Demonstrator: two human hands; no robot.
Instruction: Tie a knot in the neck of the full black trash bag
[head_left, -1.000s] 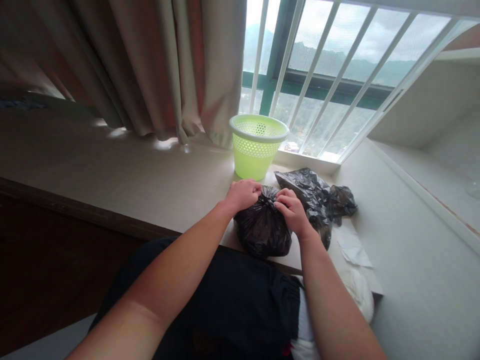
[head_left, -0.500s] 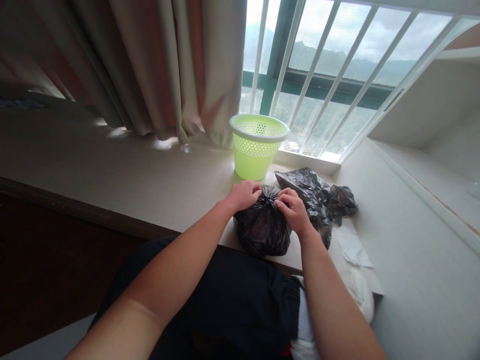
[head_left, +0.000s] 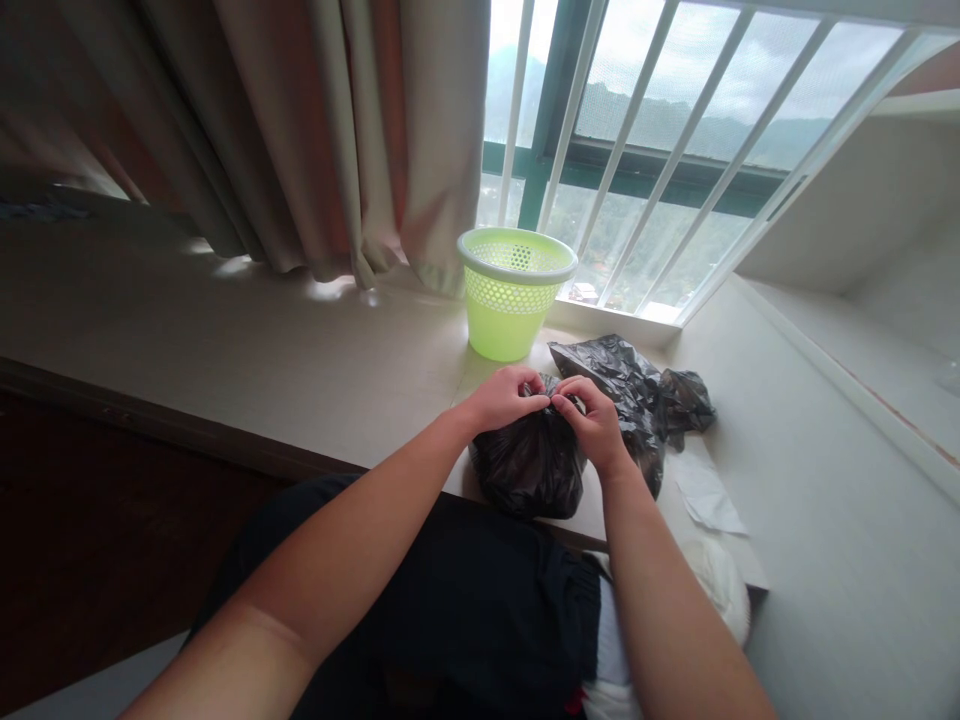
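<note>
A full black garbage bag [head_left: 529, 470] sits at the front edge of the pale window ledge, its gathered top pointing up. My left hand [head_left: 508, 398] pinches that top from the left, thumb stretched toward the middle. From the right, my right hand [head_left: 591, 412] grips the same gathered plastic with bent fingers. The two thumb tips nearly meet over the knot area, which the fingers partly cover. Just behind the bag stands a light green plastic wastebasket [head_left: 506, 320] with a perforated upper wall.
Another crumpled black plastic bag [head_left: 622, 385] lies right of my right hand. Beyond it are a white paper [head_left: 709, 495] and a whitish cloth item [head_left: 720, 590]. A barred window [head_left: 637, 160] rises behind, a curtain [head_left: 300, 140] hangs left, and a wall bounds the right.
My left hand has moved right and inward over the bag's gathered top, so the thumbs now come close together. The right hand has barely shifted. The wastebasket stays put.
</note>
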